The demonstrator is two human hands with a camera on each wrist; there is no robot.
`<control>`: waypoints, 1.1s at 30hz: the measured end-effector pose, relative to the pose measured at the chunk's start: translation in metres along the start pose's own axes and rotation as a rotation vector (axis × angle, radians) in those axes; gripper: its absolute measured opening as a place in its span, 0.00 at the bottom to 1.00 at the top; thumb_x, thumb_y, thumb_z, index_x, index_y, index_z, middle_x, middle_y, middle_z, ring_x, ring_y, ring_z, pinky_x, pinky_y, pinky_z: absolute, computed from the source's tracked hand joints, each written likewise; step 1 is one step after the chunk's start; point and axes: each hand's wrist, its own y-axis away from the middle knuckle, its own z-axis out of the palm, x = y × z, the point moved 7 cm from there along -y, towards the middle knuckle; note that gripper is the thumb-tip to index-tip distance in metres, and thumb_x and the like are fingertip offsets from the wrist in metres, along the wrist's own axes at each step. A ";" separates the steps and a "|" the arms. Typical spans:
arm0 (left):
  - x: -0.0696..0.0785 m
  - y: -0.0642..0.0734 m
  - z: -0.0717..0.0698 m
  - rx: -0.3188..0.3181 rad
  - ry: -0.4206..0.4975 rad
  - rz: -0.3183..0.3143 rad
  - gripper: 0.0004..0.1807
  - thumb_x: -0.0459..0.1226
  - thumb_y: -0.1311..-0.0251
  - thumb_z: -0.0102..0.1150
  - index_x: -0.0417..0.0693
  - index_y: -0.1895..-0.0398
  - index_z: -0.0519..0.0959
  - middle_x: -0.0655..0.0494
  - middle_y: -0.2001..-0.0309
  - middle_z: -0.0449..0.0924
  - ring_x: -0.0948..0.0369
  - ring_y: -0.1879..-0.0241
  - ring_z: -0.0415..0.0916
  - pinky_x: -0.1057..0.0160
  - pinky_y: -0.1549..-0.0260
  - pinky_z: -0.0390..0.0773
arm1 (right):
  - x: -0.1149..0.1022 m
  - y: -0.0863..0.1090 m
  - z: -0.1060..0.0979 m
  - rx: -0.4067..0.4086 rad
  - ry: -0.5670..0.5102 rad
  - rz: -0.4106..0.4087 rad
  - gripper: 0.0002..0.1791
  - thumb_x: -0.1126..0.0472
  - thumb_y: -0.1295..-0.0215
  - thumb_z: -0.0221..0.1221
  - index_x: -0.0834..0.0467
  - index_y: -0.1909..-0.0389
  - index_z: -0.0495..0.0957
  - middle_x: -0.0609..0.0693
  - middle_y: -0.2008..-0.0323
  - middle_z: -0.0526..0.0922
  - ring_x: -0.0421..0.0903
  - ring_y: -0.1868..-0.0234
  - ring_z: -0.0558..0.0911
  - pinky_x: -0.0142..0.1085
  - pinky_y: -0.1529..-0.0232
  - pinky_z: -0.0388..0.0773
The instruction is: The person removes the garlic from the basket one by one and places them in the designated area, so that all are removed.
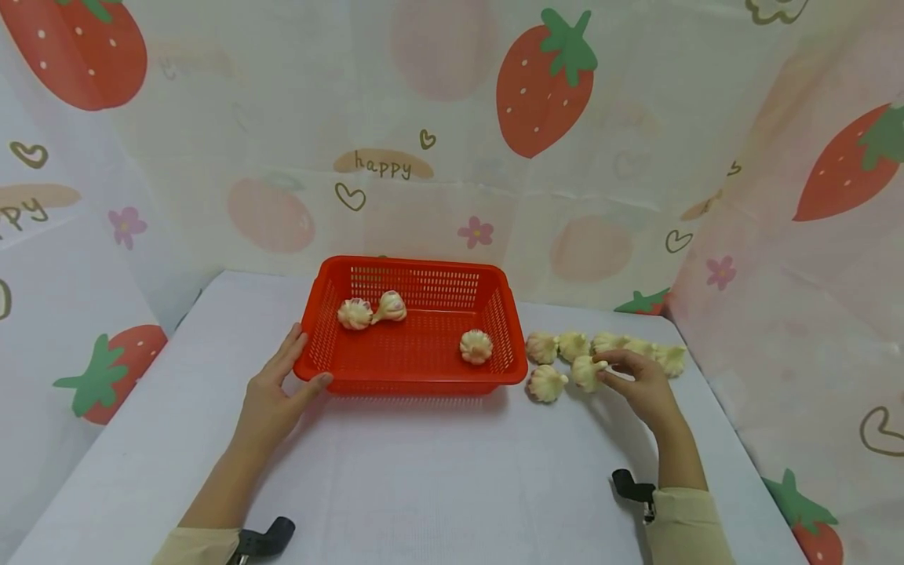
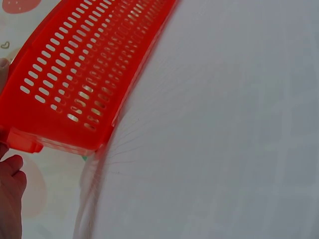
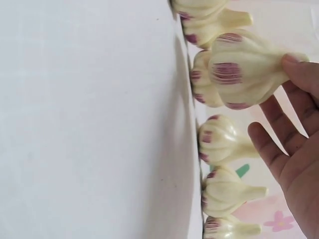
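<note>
A red plastic basket (image 1: 410, 377) stands on the table with three garlic bulbs inside. My left hand (image 1: 275, 392) rests against its front left corner, thumb at the front rim and the other fingers spread along the left side. My right hand (image 1: 639, 384) pinches a garlic bulb (image 3: 239, 72) by its stem between thumb and fingers, to the right of the basket. In the right wrist view, its purple-streaked round end points away from the palm. Close to the held bulb lies another garlic bulb (image 1: 547, 383), beside the basket's right front corner.
Several more garlic bulbs (image 1: 542, 347) lie in a row behind the held one, stretching toward the table's right edge. Two bulbs (image 1: 355, 314) sit together at the basket's left and one bulb (image 1: 476, 347) at its right. A strawberry-print sheet (image 1: 438, 196) hangs behind the white table (image 1: 424, 479).
</note>
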 end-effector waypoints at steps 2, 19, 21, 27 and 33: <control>0.001 0.000 0.000 -0.001 0.001 0.001 0.45 0.49 0.38 0.72 0.56 0.21 0.62 0.61 0.20 0.57 0.55 0.21 0.57 0.86 0.40 0.56 | 0.003 0.000 0.001 -0.005 -0.003 0.003 0.15 0.60 0.33 0.68 0.58 0.48 0.85 0.56 0.46 0.86 0.30 0.46 0.77 0.35 0.41 0.75; 0.003 0.000 0.000 0.002 0.008 -0.001 0.45 0.49 0.39 0.72 0.55 0.21 0.62 0.61 0.20 0.58 0.56 0.21 0.57 0.87 0.39 0.55 | 0.014 0.002 0.009 -0.060 -0.016 0.006 0.15 0.59 0.33 0.68 0.56 0.47 0.84 0.56 0.47 0.86 0.29 0.45 0.77 0.36 0.39 0.74; 0.002 0.000 0.000 0.004 0.004 0.002 0.45 0.48 0.39 0.73 0.55 0.21 0.62 0.61 0.20 0.58 0.56 0.21 0.57 0.87 0.39 0.55 | 0.014 0.002 0.010 -0.073 -0.028 0.010 0.16 0.59 0.33 0.68 0.57 0.46 0.84 0.56 0.46 0.86 0.29 0.45 0.77 0.39 0.38 0.74; 0.001 0.000 0.000 0.005 -0.010 0.002 0.45 0.49 0.39 0.72 0.57 0.21 0.62 0.61 0.20 0.58 0.56 0.22 0.57 0.86 0.40 0.56 | 0.015 0.003 0.012 -0.114 -0.043 0.039 0.18 0.57 0.33 0.68 0.58 0.45 0.83 0.58 0.44 0.84 0.41 0.40 0.76 0.54 0.35 0.70; 0.002 0.000 -0.001 0.011 -0.005 0.010 0.45 0.48 0.39 0.73 0.56 0.21 0.62 0.61 0.20 0.58 0.56 0.22 0.57 0.87 0.40 0.57 | 0.018 0.003 0.012 -0.117 -0.052 0.075 0.20 0.54 0.33 0.68 0.57 0.44 0.83 0.59 0.40 0.81 0.58 0.35 0.73 0.60 0.35 0.68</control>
